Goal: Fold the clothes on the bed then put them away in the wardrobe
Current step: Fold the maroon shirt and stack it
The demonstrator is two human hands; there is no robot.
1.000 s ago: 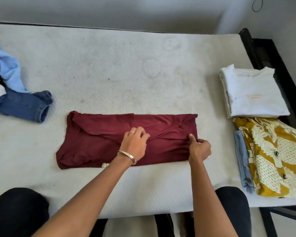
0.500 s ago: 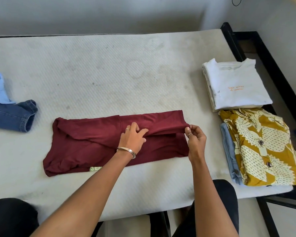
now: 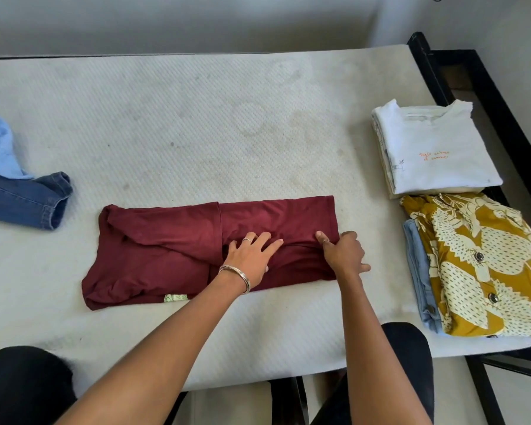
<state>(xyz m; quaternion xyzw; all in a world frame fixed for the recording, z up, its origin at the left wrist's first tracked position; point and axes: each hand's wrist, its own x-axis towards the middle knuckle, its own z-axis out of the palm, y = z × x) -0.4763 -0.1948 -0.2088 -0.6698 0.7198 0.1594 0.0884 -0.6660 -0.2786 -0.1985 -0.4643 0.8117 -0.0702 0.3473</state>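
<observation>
On the maroon shirt, left hand lies flat, right hand seemingly curled.

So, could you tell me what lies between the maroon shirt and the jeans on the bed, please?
In the head view, nothing lies there: only bare white mattress separates the jeans from the maroon shirt.

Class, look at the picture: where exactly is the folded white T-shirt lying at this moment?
In the head view, the white T-shirt lies at the right edge of the mattress, just beyond the mustard patterned shirt.
</observation>
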